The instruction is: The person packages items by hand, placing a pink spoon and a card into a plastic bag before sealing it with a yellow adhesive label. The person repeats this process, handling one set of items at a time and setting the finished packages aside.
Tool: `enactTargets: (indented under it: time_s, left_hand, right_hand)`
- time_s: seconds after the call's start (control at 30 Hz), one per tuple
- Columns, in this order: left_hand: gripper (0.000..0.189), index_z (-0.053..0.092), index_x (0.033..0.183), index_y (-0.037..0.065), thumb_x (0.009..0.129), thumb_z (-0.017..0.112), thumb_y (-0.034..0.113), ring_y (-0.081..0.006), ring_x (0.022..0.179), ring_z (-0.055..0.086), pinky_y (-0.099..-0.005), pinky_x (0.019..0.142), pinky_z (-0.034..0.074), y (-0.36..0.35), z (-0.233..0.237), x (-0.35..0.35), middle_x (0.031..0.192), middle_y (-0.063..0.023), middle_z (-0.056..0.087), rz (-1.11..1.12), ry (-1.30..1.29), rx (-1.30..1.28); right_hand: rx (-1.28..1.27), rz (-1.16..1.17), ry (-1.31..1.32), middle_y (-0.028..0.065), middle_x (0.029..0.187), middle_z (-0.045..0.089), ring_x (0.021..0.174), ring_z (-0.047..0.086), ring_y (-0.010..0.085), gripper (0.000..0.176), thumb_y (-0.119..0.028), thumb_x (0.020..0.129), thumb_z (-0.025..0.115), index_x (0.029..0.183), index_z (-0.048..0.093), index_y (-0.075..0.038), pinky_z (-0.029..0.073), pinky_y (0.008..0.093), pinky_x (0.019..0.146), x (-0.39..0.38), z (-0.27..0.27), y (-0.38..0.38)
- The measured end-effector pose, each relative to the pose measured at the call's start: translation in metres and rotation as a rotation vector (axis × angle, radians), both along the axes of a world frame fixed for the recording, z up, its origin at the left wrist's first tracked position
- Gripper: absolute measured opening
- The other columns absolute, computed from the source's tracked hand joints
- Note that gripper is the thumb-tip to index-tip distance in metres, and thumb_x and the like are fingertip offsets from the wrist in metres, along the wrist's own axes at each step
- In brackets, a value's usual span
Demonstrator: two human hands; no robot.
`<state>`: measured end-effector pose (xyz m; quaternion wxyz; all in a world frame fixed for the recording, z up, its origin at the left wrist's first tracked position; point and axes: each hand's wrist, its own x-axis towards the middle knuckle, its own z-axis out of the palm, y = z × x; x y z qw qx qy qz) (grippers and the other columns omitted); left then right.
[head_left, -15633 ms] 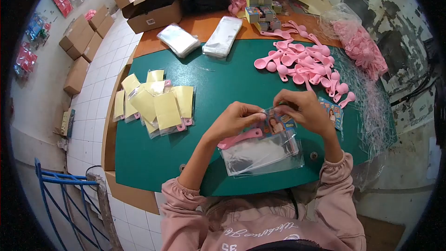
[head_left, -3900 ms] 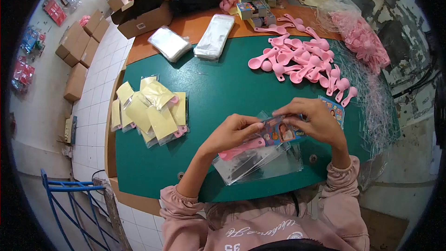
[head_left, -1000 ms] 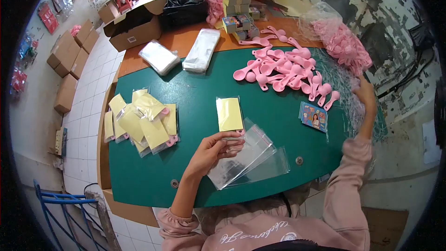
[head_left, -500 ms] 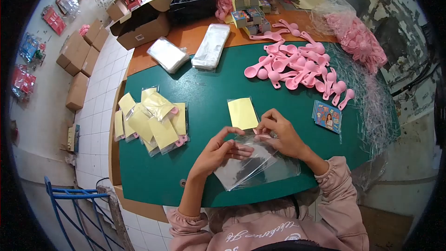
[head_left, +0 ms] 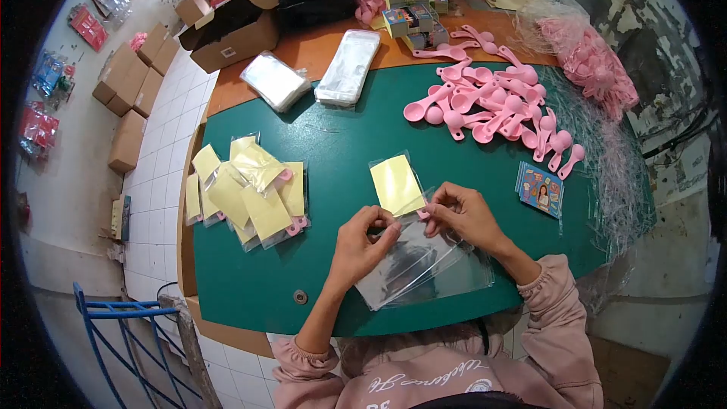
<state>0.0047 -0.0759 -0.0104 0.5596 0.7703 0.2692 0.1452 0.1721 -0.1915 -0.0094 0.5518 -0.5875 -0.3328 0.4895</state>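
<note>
A clear plastic bag with a yellow card (head_left: 395, 185) inside lies in front of me, and a pink spoon handle (head_left: 422, 213) shows at its near end. My right hand (head_left: 468, 218) pinches the bag's near right corner beside that handle. With thumb and fingertips together, my left hand (head_left: 365, 244) grips the near left corner. Several flat clear bags (head_left: 424, 269) lie fanned out beneath and below both hands. To the left is a pile of filled bags (head_left: 257, 193) with yellow cards and pink handles.
Pink measuring spoons (head_left: 492, 102) are heaped at the back right, above a small stack of printed cards (head_left: 541, 188). Two stacks of clear bags (head_left: 347, 68) lie at the back. Bundled card stacks (head_left: 409, 0) and an open cardboard box (head_left: 235, 38) stand behind.
My left fingers, spread out before, have closed into a pinch at the bag's edge. The pink handle now shows more plainly beside my right fingertips. The view has shifted slightly.
</note>
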Motion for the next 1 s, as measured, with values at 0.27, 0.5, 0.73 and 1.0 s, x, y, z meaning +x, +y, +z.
enactTargets:
  time_s: [0.27,0.5,0.73,1.0]
  left_hand:
    - [0.015,0.049,0.087,0.001,0.082,0.061,0.009,-0.0081,0.074,0.057,-0.0224,0.059,0.05,-0.005,-0.004,0.005,0.079,-0.0041,0.057,0.218,-0.097,-0.197]
    - [0.013,0.049,0.088,0.001,0.081,0.059,0.006,-0.0093,0.072,0.058,-0.0229,0.055,0.048,-0.005,-0.006,0.004,0.085,-0.0069,0.059,0.168,-0.046,-0.09]
    - [0.038,0.051,0.117,0.004,0.079,0.056,0.003,-0.0135,0.074,0.057,-0.0244,0.056,0.047,0.007,-0.003,-0.008,0.104,-0.0099,0.056,0.091,-0.107,0.15]
    - [0.047,0.053,0.12,0.027,0.077,0.061,0.044,-0.0373,0.13,0.018,-0.0682,0.096,0.016,0.082,0.043,-0.06,0.137,-0.0074,0.034,0.138,0.718,1.071]
  right_hand:
    - [0.006,-0.142,-0.083,0.0094,0.07,0.061,0.056,0.06,0.0119,0.011,-0.004,0.083,0.057,0.083,0.047,0.001,0.051,0.0245,0.049,-0.005,-0.001,0.003]
    - [0.024,-0.132,-0.104,0.0074,0.072,0.062,0.056,0.06,0.0104,0.026,-0.005,0.082,0.057,0.107,0.052,0.003,0.051,0.0238,0.05,-0.007,-0.003,0.003]
    - [0.002,-0.093,-0.319,0.0054,0.072,0.06,0.056,0.058,0.0084,0.036,-0.008,0.082,0.057,0.117,0.051,0.0,0.047,0.0221,0.05,-0.011,0.001,0.0]
    - [0.14,-0.188,-0.471,0.008,0.078,0.057,0.057,0.059,0.0117,0.02,-0.008,0.083,0.056,0.101,0.058,0.0,0.046,0.0235,0.052,-0.007,-0.003,-0.002]
